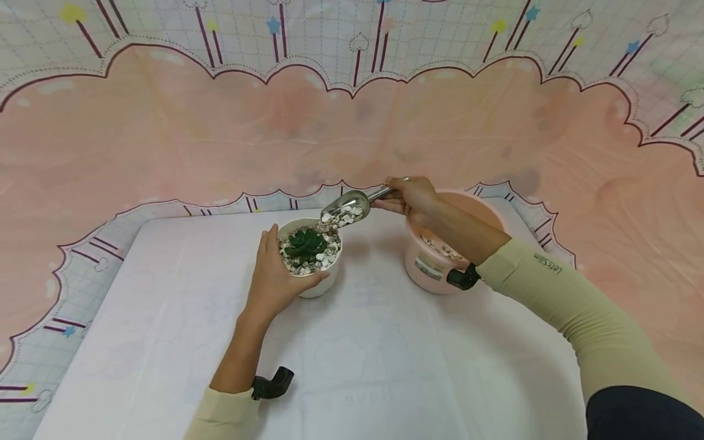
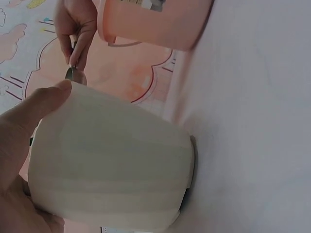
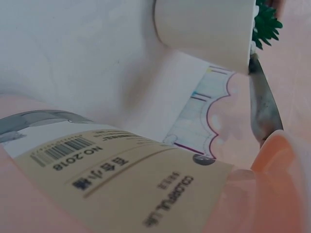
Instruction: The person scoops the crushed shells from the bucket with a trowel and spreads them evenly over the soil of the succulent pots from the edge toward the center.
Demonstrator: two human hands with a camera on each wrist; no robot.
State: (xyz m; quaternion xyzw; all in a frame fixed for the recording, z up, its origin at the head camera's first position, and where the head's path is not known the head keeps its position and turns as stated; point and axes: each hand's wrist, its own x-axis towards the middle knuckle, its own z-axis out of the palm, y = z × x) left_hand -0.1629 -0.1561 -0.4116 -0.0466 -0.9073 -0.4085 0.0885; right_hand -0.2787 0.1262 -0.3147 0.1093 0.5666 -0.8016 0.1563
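Observation:
My left hand [image 1: 274, 278] grips a white plant pot [image 2: 112, 155] by its side, thumb and fingers spread around the rim. A dark green succulent [image 1: 306, 244] sits in the pot among white pebbles [image 1: 330, 247]. My right hand [image 1: 415, 197] holds a metal scoop [image 1: 352, 201] by its handle. White pebbles lie in the scoop, which tilts down to the left with its lip right at the pot's back right rim. In the right wrist view the scoop [image 3: 265, 109] reaches the pot's edge, while the right hand itself is hidden behind the bucket.
A pink bucket [image 1: 426, 260] with a paper label [image 3: 126, 179] stands on the right under my right forearm, with pebbles at its bottom. A white cloth [image 1: 374, 366] covers the table. Behind hangs a pink and white patterned curtain [image 1: 275, 134].

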